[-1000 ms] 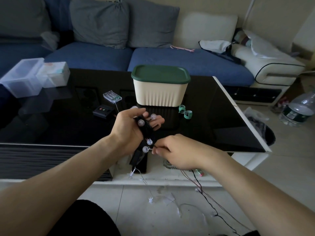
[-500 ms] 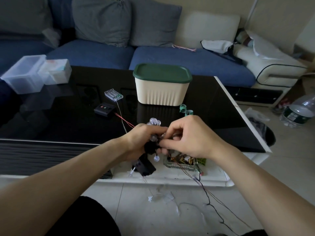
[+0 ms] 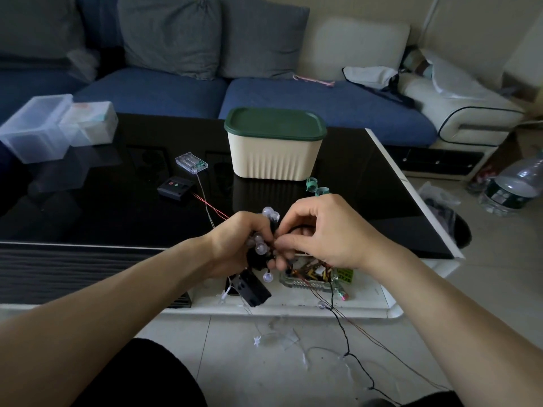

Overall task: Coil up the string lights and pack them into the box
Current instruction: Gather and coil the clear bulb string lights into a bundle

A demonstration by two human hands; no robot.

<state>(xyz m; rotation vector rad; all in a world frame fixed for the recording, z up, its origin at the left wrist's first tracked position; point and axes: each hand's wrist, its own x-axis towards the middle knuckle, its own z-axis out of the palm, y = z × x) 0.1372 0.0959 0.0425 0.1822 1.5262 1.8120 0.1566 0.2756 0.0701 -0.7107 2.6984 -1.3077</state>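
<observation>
Both forearms extended forward, left hand curled in a closed grip, right hand fingertips pinching beside it

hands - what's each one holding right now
Left hand: fingers curled round the coiled bundle of string lights, holding it.
Right hand: fingertips pinching the string at the bundle.

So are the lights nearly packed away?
Not yet. Done: some bulbs are bunched in the left hand. Now: the right hand pinches wire at the bunch. Left: wire trails on the floor, and the box has its lid on.
</observation>
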